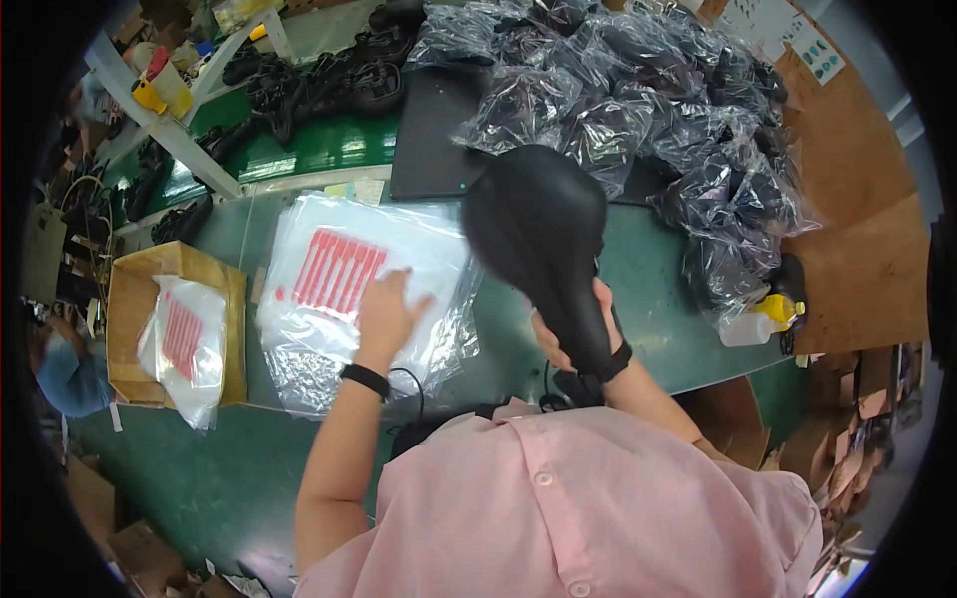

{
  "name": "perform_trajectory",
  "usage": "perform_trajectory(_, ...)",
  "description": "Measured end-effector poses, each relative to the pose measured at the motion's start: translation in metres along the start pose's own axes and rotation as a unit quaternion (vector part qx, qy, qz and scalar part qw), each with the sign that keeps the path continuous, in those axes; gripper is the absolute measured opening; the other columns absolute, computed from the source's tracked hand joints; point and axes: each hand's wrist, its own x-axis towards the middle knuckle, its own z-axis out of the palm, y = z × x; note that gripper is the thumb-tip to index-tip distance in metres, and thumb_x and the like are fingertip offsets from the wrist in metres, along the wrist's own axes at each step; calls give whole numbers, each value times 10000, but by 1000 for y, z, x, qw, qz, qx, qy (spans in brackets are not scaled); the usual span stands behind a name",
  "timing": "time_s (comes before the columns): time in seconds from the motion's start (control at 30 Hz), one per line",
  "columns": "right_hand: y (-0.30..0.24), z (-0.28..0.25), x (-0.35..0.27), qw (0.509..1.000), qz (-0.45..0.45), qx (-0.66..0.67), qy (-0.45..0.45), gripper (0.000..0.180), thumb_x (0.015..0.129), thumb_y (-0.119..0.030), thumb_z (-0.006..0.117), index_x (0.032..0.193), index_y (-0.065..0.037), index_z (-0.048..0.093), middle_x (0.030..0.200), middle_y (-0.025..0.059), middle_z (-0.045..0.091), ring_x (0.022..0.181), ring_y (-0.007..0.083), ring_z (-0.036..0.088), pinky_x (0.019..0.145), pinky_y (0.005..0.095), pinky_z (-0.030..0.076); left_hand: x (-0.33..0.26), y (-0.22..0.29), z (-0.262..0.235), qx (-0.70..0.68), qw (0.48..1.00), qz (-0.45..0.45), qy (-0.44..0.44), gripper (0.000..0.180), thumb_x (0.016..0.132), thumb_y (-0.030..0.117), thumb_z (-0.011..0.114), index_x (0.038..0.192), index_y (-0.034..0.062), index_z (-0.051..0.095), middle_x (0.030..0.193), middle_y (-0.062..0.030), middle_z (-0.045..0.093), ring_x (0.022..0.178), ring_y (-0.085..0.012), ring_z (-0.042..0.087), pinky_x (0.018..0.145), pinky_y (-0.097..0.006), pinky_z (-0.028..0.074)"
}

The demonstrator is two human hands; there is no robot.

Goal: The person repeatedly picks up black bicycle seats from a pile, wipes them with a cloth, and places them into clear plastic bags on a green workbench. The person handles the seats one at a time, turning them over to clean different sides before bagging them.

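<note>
A black bicycle saddle (543,219) is held up over the table by my right hand (550,339), which grips it from below near its narrow nose. The wide end points away from me. My left hand (387,317) lies on a stack of clear plastic bags (424,244) with red printing, its fingers spread and touching the top bag. Part of my right hand is hidden behind the saddle.
To the left stands a cardboard box (239,329) with more printed bags. Saddles wrapped in clear plastic (608,110) are heaped at the back right. A yellow-capped bottle (748,327) lies near the right edge. Bare saddles (329,90) sit on a green conveyor beyond a metal post (174,145).
</note>
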Motion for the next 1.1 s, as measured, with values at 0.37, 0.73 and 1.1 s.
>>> perform_trajectory(0.37,22,-107,-34,631,-16,-611,478,830,621,-365,845,1226,56,463,1120,172,603,1027,270,589,914,350,439,-42,-4,75,19,995,-65,-72,341,794,38,541,1129,13,598,973,-150,604,898,-269,589,760,-386,472)
perform_trajectory(0.73,30,-108,-43,881,40,-185,432,327,796,-145,706,1062,-27,556,913,85,626,784,232,640,662,365,546,-45,18,100,262,963,-21,-55,336,722,126,663,1013,-18,577,879,-126,553,903,-323,539,762,-392,486)
perform_trajectory(1.1,33,-99,-54,878,-54,-201,430,298,801,-68,636,1078,-38,531,861,112,620,715,250,639,622,384,551,-20,-48,54,-176,964,-200,-11,303,810,231,638,654,-10,542,619,-144,554,580,-256,525,580,-370,411)
